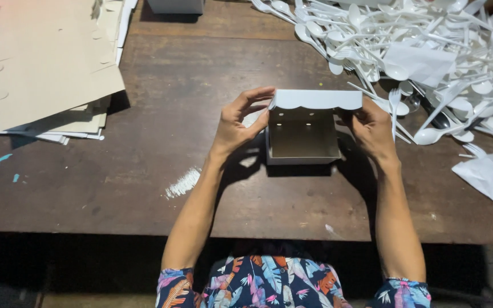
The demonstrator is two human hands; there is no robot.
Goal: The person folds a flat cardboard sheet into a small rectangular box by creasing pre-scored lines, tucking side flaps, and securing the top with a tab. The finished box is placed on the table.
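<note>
Several flat cardboard sheets (41,63) lie stacked at the far left of our dark wooden desk (161,211). Moving right, our left hand (238,122) grips the left wall of a small white box (306,128), fingers curled over its top corner. We hold the box at desk centre, its open side facing us, a scalloped flap along the upper edge. Our right hand (372,131) clasps the right wall. Farther right, a heap of white plastic spoons (417,51) covers the desk corner.
</note>
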